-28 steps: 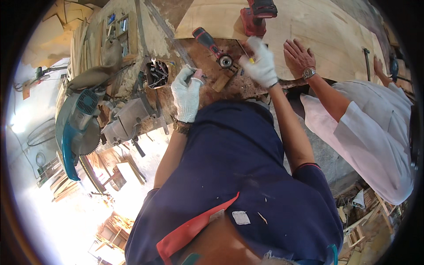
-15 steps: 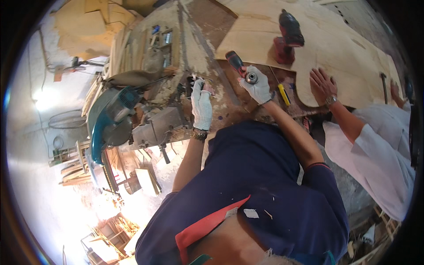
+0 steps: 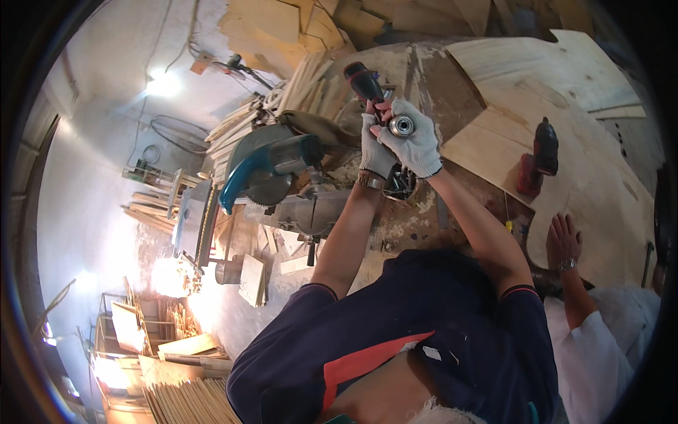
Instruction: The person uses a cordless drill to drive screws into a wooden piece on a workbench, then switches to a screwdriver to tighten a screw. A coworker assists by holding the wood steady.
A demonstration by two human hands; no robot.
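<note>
Both my hands wear white knit gloves and are raised together over the dusty workbench. My right hand grips a hand-held power tool with a dark red and black body, its round metal head showing at my fingers. My left hand is closed on the same tool from the left side, touching my right hand. Just left of my hands stands a teal mitre saw.
A red cordless drill lies on large plywood sheets at the right. Another person in white rests a hand with a wristwatch on the plywood. Stacked wood strips and offcuts fill the left and lower left.
My view has swung, so the bench and saw sit further right. Both hands have lifted the tool up off the bench and come together around it.
</note>
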